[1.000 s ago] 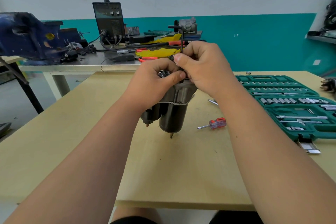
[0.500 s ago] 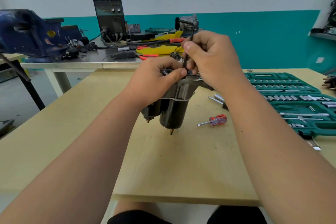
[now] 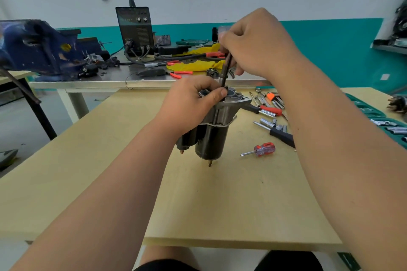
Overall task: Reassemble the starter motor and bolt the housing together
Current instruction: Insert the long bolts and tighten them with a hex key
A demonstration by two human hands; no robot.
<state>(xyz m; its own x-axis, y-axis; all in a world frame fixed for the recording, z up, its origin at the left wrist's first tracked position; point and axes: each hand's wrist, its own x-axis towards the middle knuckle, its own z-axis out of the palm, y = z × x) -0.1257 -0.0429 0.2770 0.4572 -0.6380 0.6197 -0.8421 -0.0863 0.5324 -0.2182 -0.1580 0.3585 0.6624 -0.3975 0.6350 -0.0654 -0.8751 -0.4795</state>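
The starter motor [image 3: 211, 138] stands upright on the wooden table [image 3: 110, 171], black body down and silver housing [image 3: 233, 103] on top. My left hand [image 3: 189, 103] grips the housing's top from the left, thumb across the rim. My right hand [image 3: 257, 44] is above it, closed on a dark hex key [image 3: 225, 70] whose long shaft points down into the housing's top edge beside my thumb. The key's upper bend is hidden in my fingers.
A small red-handled screwdriver [image 3: 259, 150], loose sockets and a black-handled driver [image 3: 279, 132] lie right of the motor. An orange hex key set [image 3: 273, 98] sits behind. The green socket case [image 3: 374, 116] is far right. A metal bench with a blue vise [image 3: 35, 48] and welder [image 3: 135, 28] stands behind.
My right hand has risen and shifted right with the hex key, which now stands nearly vertical over the housing. The view has tilted, showing more tools at right.
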